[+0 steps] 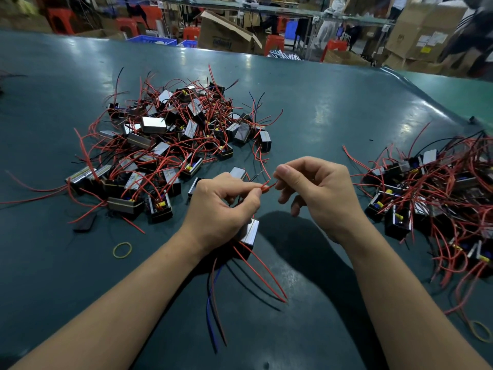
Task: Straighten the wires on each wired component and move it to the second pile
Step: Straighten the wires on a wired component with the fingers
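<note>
A small black and silver wired component [249, 232] sits under my left hand [222, 209], whose fingers curl round it while thumb and forefinger pinch one of its red wires [268, 186]. My right hand [317, 190] pinches the same red wire a little further along, just right of the left fingertips. More red, blue and black wires [240, 279] trail from the component toward me. A large tangled pile of components [170, 137] lies at the left of the table. A second pile [437, 193] lies at the right edge.
The table [333, 110] is dark green. Two yellow rubber bands lie on it, one at the lower left [122, 249], one at the lower right [480, 331]. Cardboard boxes [226, 33], red stools and blue crates stand beyond the far edge.
</note>
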